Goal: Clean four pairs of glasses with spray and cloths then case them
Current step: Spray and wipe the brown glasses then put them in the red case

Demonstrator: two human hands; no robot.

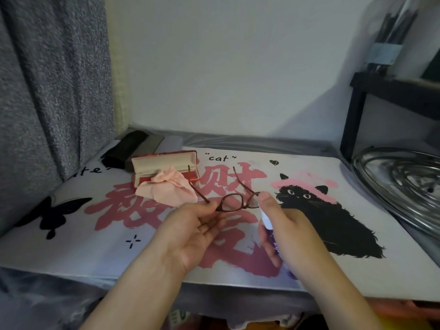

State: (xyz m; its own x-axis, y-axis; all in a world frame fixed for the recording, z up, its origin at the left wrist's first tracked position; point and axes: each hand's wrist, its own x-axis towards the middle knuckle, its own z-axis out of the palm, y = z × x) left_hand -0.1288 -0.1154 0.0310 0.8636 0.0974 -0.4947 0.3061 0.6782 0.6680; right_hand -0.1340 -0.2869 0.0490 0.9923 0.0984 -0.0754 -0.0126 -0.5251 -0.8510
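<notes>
Nearest: left hand [190, 231], palm up, fingertips pinching the reddish-brown glasses [229, 202] at the left rim end, near the hinge; glasses held in the air above the mat, temples unfolded and pointing away.
Beside it: right hand [283, 225], fingers curled round a purple spray bottle [270, 231] with white top, one fingertip on the nozzle, nozzle just beside the right lens.
Risk, judged: grip at one corner only, so possible tilt or drop once the lens is wet; nozzle so near the lens, hence likely pooling and drips onto the mat; a wrongly turned nozzle, mist onto the fingers instead.
Beneath: printed desk mat [357, 265], black cat, pink characters.
Further: pink cloth [166, 188], crumpled, draped partly over the front edge of the open red case [164, 165], cream lining showing. Risk, judged: overspray onto the lining; cloth to be fetched by a hand already busy.
Furthest, by the curtain: three closed cases, black [123, 148], grey-brown [146, 148], pale grey [170, 144], side by side. Contents not visible; progress on the other pairs impossible to tell.
Far right: metal rack [400, 184] and dark shelf frame [352, 120].
</notes>
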